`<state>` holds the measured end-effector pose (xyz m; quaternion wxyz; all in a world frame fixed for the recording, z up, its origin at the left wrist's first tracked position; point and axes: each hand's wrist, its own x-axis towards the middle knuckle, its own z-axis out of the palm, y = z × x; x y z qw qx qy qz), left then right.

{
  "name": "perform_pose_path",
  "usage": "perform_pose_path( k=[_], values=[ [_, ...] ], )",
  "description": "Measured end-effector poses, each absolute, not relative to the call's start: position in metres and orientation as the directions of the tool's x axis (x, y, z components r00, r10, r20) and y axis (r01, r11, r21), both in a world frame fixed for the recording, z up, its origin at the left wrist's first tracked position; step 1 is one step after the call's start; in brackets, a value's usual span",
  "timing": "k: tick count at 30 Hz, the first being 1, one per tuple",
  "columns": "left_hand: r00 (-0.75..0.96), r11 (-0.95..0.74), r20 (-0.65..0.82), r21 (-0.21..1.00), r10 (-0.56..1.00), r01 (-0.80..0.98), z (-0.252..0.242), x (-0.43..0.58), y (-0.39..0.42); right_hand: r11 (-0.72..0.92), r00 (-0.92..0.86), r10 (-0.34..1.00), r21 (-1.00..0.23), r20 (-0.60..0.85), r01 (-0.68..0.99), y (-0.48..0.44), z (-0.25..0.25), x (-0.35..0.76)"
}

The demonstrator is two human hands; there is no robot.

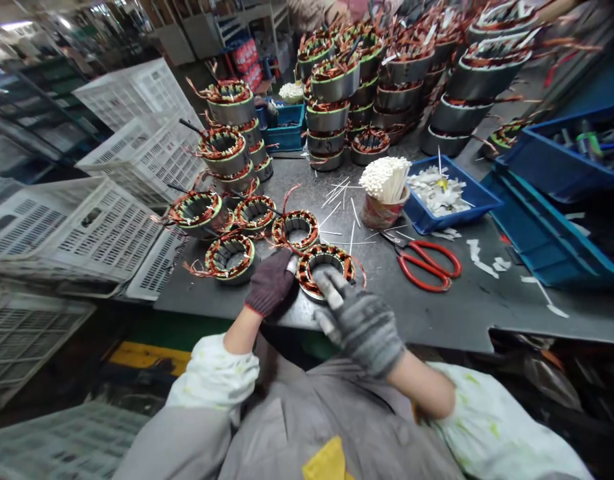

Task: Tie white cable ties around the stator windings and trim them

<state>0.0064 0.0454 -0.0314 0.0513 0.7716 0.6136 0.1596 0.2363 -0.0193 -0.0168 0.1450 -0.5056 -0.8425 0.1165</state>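
Note:
A motor stator [303, 288], a metal ring wound with copper wire, lies near the bench's front edge. My left hand [273, 283], in a dark maroon knitted glove, is closed against its left side; some of its fingers are hidden. Over the stator's near right side reaches my right hand [364, 327], in a grey striped glove with pale fingertips. Its fingers are stretched out and the thumb is apart, slightly blurred. Just behind sits another stator [295, 230], and left of my left hand is a third stator [231, 259].
Stacked stators [331, 120] stand at the back. To the right are a cup of white sticks [385, 190], red-handled scissors [431, 265], a blue tray of white scraps [449, 190] and larger blue bins [561, 230]. White plastic crates [91, 227] line the left. Loose sticks [337, 193] lie mid-bench.

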Motion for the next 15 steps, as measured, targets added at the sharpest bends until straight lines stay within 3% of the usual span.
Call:
perform_pose_path(
  k=[4, 8, 12, 15],
  values=[
    [0.178, -0.189, 0.063, 0.288, 0.982, 0.939, -0.029, 0.02, 0.08, 0.398, -0.362, 0.917, -0.367, 0.166, 0.841, 0.005, -0.029, 0.226],
    [0.125, -0.144, 0.079, 0.316, 0.989, 0.938, -0.024, 0.015, 0.08, 0.5, -0.412, 0.866, -0.453, 0.285, 0.738, 0.026, -0.042, 0.268],
    [0.417, -0.436, 0.132, 0.354, 0.899, 0.827, -0.036, 0.006, 0.034, 0.679, -0.489, 0.734, -0.521, 0.471, 0.517, 0.035, -0.057, 0.301],
    [0.499, -0.594, 0.327, 0.361, 0.803, 0.719, -0.039, 0.018, 0.0, 0.75, -0.513, 0.656, -0.556, 0.554, 0.359, 0.037, -0.061, 0.299]
  ],
)
